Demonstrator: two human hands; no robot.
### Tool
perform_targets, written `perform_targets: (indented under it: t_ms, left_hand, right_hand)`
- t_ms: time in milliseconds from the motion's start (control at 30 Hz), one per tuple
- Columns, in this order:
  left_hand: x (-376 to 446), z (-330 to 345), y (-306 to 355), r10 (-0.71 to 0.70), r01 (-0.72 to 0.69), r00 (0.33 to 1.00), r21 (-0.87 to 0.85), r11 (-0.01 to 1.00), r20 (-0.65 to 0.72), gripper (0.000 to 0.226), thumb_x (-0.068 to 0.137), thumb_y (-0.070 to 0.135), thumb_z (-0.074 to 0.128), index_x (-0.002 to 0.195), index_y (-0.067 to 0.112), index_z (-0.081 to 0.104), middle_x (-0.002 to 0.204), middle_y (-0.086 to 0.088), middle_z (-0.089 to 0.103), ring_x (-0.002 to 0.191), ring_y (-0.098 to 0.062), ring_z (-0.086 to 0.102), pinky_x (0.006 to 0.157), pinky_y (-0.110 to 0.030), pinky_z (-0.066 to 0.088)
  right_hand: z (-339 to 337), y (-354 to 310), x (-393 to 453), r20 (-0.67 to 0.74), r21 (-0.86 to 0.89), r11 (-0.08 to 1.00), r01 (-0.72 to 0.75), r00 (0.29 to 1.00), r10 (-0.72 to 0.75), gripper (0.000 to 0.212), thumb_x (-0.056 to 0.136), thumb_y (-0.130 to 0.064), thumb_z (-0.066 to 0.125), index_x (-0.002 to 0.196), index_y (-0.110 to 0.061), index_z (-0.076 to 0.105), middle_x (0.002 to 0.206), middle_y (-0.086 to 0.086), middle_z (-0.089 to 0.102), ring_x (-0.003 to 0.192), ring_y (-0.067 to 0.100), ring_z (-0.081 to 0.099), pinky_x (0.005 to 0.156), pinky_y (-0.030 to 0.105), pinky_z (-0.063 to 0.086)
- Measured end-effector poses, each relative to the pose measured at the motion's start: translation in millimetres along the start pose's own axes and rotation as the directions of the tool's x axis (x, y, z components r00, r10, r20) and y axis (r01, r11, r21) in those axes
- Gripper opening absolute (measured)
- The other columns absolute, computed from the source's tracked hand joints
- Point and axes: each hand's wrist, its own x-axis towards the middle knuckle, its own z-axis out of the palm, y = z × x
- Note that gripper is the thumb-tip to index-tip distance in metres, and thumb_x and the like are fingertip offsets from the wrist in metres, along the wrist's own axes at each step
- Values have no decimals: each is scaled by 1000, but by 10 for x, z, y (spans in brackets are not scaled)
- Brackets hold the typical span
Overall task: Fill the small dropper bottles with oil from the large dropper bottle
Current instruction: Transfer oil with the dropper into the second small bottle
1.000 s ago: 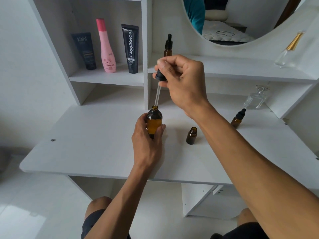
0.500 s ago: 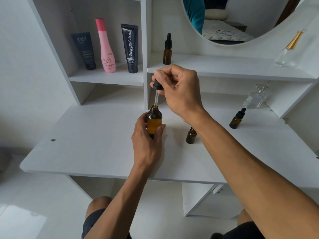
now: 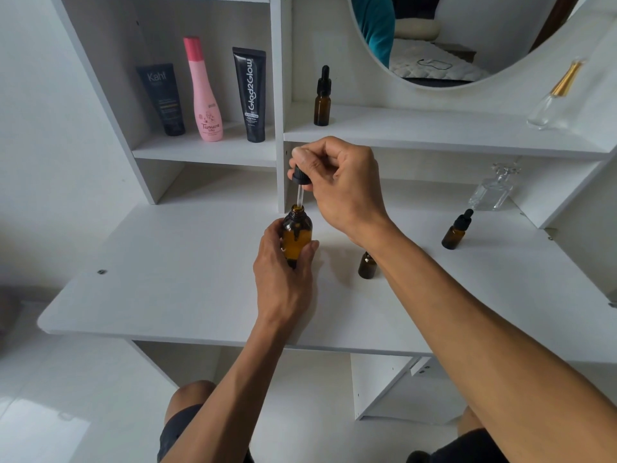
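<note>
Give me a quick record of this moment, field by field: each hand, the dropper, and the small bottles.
left hand: grips large amber bottle, upright on desk
right hand: pinches dropper cap
pipette: tip in the large bottle's neck
open small bottle: uncapped, on desk
capped small bottles: one on desk, one on shelf

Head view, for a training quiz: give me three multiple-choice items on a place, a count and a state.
1. Where is the open small bottle?
A. top shelf
B. desk, beside the right forearm
C. floor

2. How many capped small dropper bottles show?
A. two
B. four
C. none

3. What does the right hand hold?
A. pink bottle
B. nothing
C. dropper over the large bottle

Answers: B, it stands on the desk; A, one on the shelf, one on the desk; C, fingers pinch its cap while the left hand grips the bottle.
</note>
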Motion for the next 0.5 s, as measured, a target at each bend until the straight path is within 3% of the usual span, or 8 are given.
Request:
perform_targets:
  t_ms: [233, 500]
  left_hand:
    - [-1, -2, -5, 0, 0, 1000, 2, 1000, 2, 54, 94, 31, 72, 141, 22, 48, 132, 1, 62, 112, -14, 60, 94, -38, 55]
    - [2, -2, -11, 0, 0, 1000, 3, 1000, 12, 52, 94, 29, 71, 140, 23, 48, 131, 5, 61, 107, -9, 57, 77, -6, 44]
  right_hand:
    - [-14, -14, -5, -1, 14, 1000, -17, 1000, 17, 19, 96, -24, 67, 96, -7, 74, 90, 3, 77, 85, 16, 75, 77, 43, 63]
    - [-74, -118, 3, -18, 141, 989, -54, 998, 57, 16, 94, -20, 69, 100, -5, 73, 90, 10, 76, 84, 19, 75, 68, 33, 64]
